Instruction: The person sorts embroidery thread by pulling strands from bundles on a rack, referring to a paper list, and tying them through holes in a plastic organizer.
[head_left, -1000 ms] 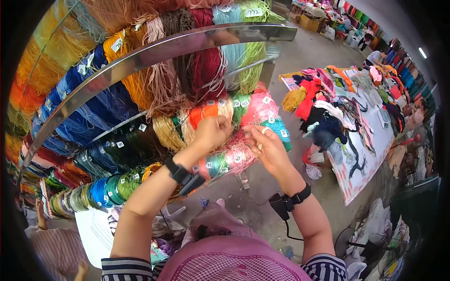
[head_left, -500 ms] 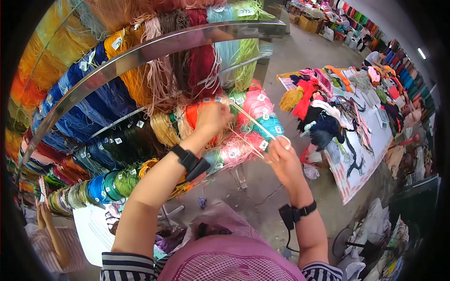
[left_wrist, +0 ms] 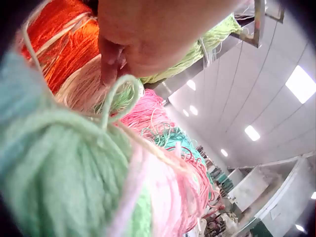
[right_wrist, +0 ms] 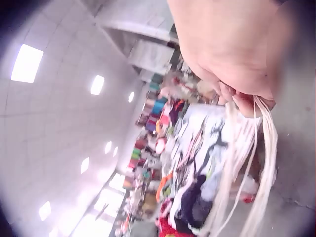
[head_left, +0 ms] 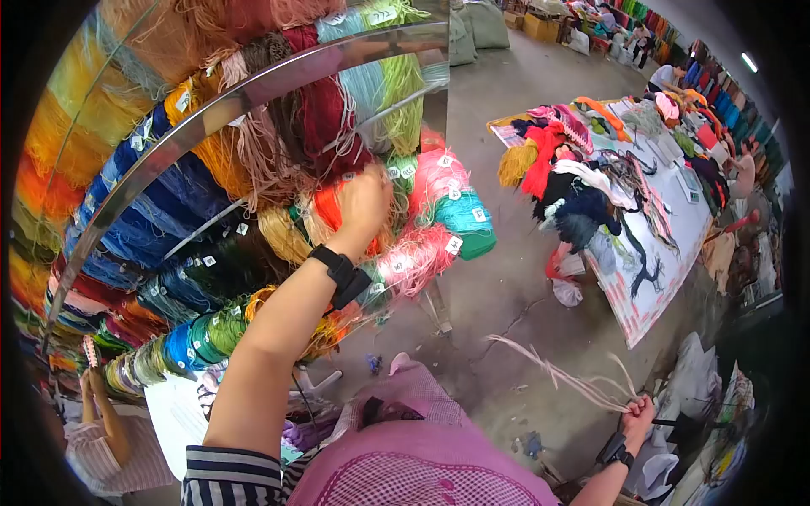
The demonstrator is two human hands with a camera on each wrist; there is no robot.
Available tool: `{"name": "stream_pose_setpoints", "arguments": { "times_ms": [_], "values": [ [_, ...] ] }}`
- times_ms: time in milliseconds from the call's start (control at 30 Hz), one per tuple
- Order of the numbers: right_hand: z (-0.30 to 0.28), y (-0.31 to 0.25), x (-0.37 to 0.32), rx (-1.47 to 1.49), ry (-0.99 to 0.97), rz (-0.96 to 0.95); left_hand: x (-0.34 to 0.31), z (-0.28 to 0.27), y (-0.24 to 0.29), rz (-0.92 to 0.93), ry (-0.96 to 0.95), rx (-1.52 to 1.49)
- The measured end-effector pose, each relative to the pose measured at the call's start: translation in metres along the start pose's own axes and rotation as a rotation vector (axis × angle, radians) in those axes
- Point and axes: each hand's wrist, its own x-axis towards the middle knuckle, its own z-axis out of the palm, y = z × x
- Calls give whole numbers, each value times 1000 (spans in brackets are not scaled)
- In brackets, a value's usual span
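Note:
My left hand [head_left: 367, 202] is curled over the rack's lower row, its fingers gripping the pale peach yarn hank [left_wrist: 81, 89] beside an orange hank [left_wrist: 64, 44]. A green hank [left_wrist: 64, 168] and a light pink hank [left_wrist: 170, 192] lie close below that hand in the left wrist view. Far out at the lower right, my right hand [head_left: 639, 413] grips a bunch of long cream yarn strands [head_left: 574, 381]. In the right wrist view these strands [right_wrist: 269, 148] hang from the curled fingers.
A curved metal rail [head_left: 278, 80] crosses in front of the upper hanks. A white table [head_left: 620, 291] heaped with yarn bundles stands to the right. Another person in a striped top [head_left: 126, 455] is at the lower left. Pale sacks [head_left: 679, 388] lie near my right hand.
My right hand has pulled away from the rack, down and to the right, drawing the cream strands out with it. My left hand stays at the hanks.

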Motion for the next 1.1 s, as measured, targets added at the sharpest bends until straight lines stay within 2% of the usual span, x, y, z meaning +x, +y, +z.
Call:
{"name": "stream_pose_setpoints", "arguments": {
  "times_ms": [133,200,267,300,333,367,467,500,567,700,767,833,867,900,933,967,1000,1033,1100],
  "values": [
    [39,40,-13,7,-179,162,4,6,-5,-61,20,-50],
    [86,66,-38,-36,-231,240,7,6,-13,-79,8,-83],
    [135,91,-66,-95,-462,332,7,3,-20,-153,-121,-275],
    [169,103,-94,-26,-710,386,6,1,-22,-156,-121,-277],
    [204,113,-127,42,-958,440,5,-1,-25,-199,-226,-385],
    [234,125,-152,27,-1036,487,3,-4,-27,-244,-330,-494],
    [317,163,-219,-158,-1327,536,-10,-20,-15,-204,-353,-514],
    [344,175,-242,-346,-1357,434,-11,-14,-22,-208,-349,-516],
    [388,203,-280,-606,-1414,261,-13,4,-38,-354,-485,-972],
    [455,270,-321,-808,-1448,68,-34,-29,-17,-409,-530,-984],
    [479,309,-324,-873,-1429,1,-45,-33,-12,-413,-583,-1109],
    [494,344,-317,-1095,-1465,-209,-59,-21,-15,-206,-542,-947],
    [497,358,-311,-1096,-1470,-212,-66,-15,-17,-128,-498,-863],
    [499,370,-305,-1063,-1428,-297,-64,-22,-16,-130,-493,-865],
    [500,375,-305,-1029,-1384,-380,-62,-35,-13,-131,-563,-825],
    [500,378,-303,-1031,-1390,-381,-59,-46,-11,-131,-634,-783],
    [499,376,-305,-912,-1373,-256,-57,-50,-14,-188,-717,-829],
    [498,374,-307,-793,-1350,-133,-56,-53,-17,-190,-713,-828],
    [499,364,-303,-809,-1341,-114,-54,-61,-23,-276,-723,-838]
  ]
}}
